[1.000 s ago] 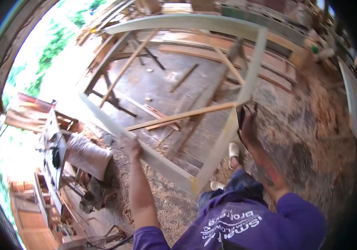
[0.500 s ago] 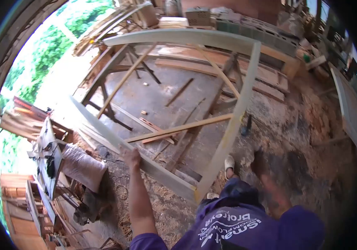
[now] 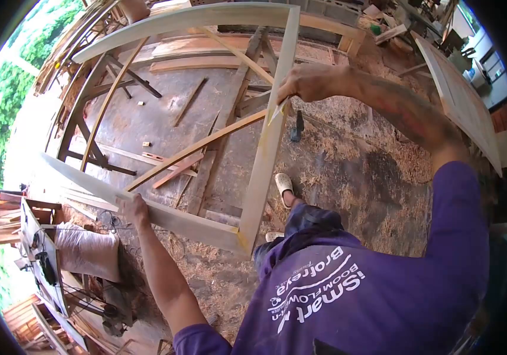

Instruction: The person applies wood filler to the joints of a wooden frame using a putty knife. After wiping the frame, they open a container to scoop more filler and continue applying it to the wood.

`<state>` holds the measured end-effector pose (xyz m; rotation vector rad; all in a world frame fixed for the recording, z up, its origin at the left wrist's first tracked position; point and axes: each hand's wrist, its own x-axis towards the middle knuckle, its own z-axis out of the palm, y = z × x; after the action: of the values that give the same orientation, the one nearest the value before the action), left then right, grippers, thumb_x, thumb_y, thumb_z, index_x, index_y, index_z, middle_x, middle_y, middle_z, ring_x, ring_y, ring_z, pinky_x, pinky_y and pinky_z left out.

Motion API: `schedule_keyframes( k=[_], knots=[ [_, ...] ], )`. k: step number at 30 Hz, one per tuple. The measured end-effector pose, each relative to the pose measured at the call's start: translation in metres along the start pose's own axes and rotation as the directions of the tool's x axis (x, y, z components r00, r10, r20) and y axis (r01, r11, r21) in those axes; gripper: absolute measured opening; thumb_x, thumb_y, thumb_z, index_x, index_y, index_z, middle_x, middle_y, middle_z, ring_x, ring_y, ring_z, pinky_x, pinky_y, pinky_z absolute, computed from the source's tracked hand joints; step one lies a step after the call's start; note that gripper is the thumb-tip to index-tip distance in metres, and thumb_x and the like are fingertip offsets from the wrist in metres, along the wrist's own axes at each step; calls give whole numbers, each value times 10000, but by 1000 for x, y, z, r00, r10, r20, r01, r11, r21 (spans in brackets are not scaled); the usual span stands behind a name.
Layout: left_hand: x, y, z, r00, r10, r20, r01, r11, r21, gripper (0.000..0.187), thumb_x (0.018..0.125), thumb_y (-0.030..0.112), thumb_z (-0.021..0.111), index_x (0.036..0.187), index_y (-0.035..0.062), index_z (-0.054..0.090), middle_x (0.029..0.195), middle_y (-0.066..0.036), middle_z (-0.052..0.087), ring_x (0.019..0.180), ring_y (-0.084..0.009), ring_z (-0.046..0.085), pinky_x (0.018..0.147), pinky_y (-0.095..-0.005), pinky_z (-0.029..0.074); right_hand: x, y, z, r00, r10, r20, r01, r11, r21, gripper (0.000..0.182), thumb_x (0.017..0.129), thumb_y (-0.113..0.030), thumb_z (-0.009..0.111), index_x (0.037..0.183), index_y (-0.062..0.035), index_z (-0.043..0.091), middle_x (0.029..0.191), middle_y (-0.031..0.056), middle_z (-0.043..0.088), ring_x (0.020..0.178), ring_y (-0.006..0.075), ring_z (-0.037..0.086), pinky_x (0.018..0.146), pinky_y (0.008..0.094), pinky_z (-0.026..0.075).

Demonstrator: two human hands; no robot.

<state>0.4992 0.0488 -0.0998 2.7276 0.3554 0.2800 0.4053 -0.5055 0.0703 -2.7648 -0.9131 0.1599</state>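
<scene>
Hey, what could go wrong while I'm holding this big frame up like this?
1. The frame is large and held only at two rails, by the left hand and right hand; it might twist or slip.
2. Its lower corner hangs near your foot in an open sandal.
3. Offcuts and sawdust on the floor could trip you.

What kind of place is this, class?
Probably an open-sided carpentry workshop: a large pale wooden frame held up by both hands, sawdust and shavings across the floor, and stacked timber planks.

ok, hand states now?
Left hand: closed on the frame, bottom rail.
Right hand: closed on the frame's side rail.
</scene>
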Motion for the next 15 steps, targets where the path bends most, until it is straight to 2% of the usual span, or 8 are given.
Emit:
schedule_keyframes(
  k=[1,2,4,7,9,10,12,15],
  knots=[
    [-3,2,1,998,1,-58,-4,999,-50,583,819,304,543,1194,-142,551,1469,-344,345,1280,-475,432,1103,-427,334,6,-3,-2,990,52,134,-52,999,-4,443,748,114,536,1098,-98,706,962,144,706,931,343,661,821,431,512],
    [-1,-3,5,999,-5,-51,2,999,-52,583,819,304,543,1194,-142,551,1469,-344,345,1280,-475,432,1103,-427,334,12,-1,1,981,61,182,-55,998,-40,436,747,120,534,1089,-92,700,973,141,707,931,345,667,820,424,519],
    [6,-14,13,996,73,-46,-76,995,-61,670,811,310,553,1301,-139,471,1472,-327,363,1282,-481,432,1099,-412,344,16,13,12,982,48,182,-29,994,-102,425,750,79,548,1103,-107,693,933,152,699,923,353,666,814,441,517],
    [2,-7,10,995,26,-93,-39,990,-133,784,792,298,571,1408,-131,347,1444,-339,397,1281,-467,450,1095,-408,355,22,25,21,971,53,234,-2,976,-216,403,744,31,567,1101,-119,683,887,164,691,903,368,666,800,461,519],
    [-9,13,-11,999,-31,-43,23,986,-168,820,781,277,569,1429,-143,293,1444,-350,391,1281,-460,463,1097,-402,362,18,26,28,953,85,290,-8,967,-255,391,736,25,573,1085,-115,681,881,165,690,889,374,666,793,465,523],
    [-14,22,-17,997,-76,8,76,979,-191,859,770,256,566,1450,-156,240,1444,-362,386,1281,-452,477,1098,-396,370,11,25,33,970,75,232,-18,971,-237,349,761,30,554,1045,-120,689,891,147,695,880,350,671,791,455,526],
    [-12,14,-9,999,-47,-8,44,973,-225,859,770,256,565,1451,-154,241,1440,-365,389,1283,-452,476,1099,-393,367,0,24,38,980,78,181,-40,977,-209,317,786,34,534,1006,-125,697,900,129,700,872,326,676,789,446,528],
    [-8,5,-4,999,-7,-39,-2,976,-217,861,777,270,565,1452,-155,240,1439,-368,390,1283,-459,474,1105,-380,358,-10,25,30,924,107,367,2,959,-284,309,775,20,545,987,-140,704,869,113,698,857,326,670,768,439,529]
  ],
)
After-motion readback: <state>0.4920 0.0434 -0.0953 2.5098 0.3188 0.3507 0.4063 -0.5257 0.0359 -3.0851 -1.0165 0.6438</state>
